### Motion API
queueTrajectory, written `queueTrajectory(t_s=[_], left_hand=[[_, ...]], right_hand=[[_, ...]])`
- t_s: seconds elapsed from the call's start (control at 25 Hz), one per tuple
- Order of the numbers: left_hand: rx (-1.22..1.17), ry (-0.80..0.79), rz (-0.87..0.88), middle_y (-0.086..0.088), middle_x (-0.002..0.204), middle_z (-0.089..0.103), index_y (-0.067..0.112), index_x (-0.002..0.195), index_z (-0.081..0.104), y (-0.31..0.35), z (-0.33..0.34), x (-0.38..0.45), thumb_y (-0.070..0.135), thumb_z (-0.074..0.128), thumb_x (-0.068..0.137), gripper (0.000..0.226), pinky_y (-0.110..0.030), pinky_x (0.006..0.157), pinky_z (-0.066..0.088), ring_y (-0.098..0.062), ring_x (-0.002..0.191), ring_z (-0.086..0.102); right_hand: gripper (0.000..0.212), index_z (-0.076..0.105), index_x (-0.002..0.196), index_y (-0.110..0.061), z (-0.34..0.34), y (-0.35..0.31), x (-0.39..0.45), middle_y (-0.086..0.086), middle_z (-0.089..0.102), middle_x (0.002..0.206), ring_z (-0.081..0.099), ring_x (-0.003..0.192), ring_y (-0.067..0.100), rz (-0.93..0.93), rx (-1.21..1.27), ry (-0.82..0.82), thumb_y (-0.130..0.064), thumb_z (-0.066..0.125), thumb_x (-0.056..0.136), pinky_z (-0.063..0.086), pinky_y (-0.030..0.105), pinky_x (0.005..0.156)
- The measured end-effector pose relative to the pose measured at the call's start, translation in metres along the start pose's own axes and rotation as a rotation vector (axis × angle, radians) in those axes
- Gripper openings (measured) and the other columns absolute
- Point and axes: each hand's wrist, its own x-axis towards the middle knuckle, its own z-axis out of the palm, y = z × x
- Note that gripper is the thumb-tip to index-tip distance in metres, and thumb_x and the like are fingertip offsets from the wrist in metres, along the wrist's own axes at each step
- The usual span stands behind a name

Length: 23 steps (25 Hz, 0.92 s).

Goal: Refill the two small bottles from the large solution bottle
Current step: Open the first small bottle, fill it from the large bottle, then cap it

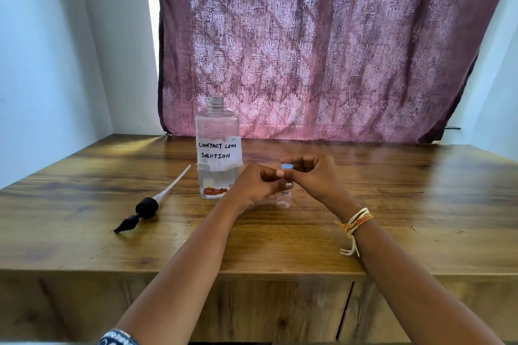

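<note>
A person sat at a wooden table [84,235], both bare hands raised just in front of a large clear bottle [218,148] that stood upright with its neck uncapped and a handwritten label reading "Contact lens solution". The left hand [256,185] had its fingers curled round the upper body of a small clear bottle [284,196], held upright just to the right of the large bottle and seemingly a little above the table. The right hand [314,173] pinched the small bottle's pale blue cap [287,166] with thumb and fingertips. Whether the cap was coming off or going on could not be told, and the small bottle looked empty or nearly so. Only one small bottle was visible. A black pump head [145,209] with its long white tube lay on the table to the left of the large bottle. To do this step well, the left hand should probably keep the small bottle steady and upright while the right hand turns only the cap, with light pressure so the thin plastic does not squeeze or tip.
</note>
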Motion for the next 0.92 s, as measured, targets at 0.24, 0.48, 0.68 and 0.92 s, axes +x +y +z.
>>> queueTrajectory(t_s=[0.24,0.48,0.68,0.92], left_hand=[[0.013,-0.031,0.012,0.012,0.076,0.074,0.023,0.087,0.077,0.0005,-0.0024,0.0001,0.022,0.076,0.078,0.009,-0.030,0.086,0.054,-0.004,0.080,0.070],[0.007,0.008,-0.006,0.000,0.086,0.077,0.019,0.090,0.077,0.0022,-0.0013,-0.0025,0.026,0.080,0.073,0.019,-0.035,0.090,0.056,-0.011,0.085,0.072],[0.028,0.016,-0.011,-0.001,0.089,0.077,0.019,0.092,0.077,0.0032,-0.0009,-0.0025,0.026,0.081,0.073,0.021,-0.041,0.093,0.055,-0.016,0.088,0.072],[0.013,0.036,-0.010,-0.002,0.083,0.077,0.021,0.084,0.078,0.0031,0.0003,-0.0034,0.025,0.082,0.072,0.014,-0.041,0.088,0.054,-0.014,0.082,0.072]], right_hand=[[0.026,0.070,0.105,-0.006,-0.0030,0.0008,-0.0007,0.013,0.073,0.100,0.071,0.085,0.004,-0.020,0.044,-0.092,0.005,0.070,0.082,0.055,0.017,0.077],[0.038,0.066,0.113,-0.008,-0.0022,-0.0019,-0.0050,0.004,0.070,0.101,0.066,0.092,0.011,0.013,0.035,-0.062,-0.007,0.078,0.077,0.056,0.019,0.077],[0.037,0.064,0.117,-0.009,-0.0069,-0.0007,-0.0058,0.013,0.074,0.100,0.070,0.090,0.016,0.048,0.098,-0.068,0.002,0.069,0.082,0.056,0.029,0.081],[0.038,0.062,0.115,-0.011,-0.0049,-0.0009,-0.0062,0.013,0.071,0.102,0.070,0.089,0.015,0.074,0.167,-0.070,-0.004,0.074,0.080,0.057,0.024,0.079]])
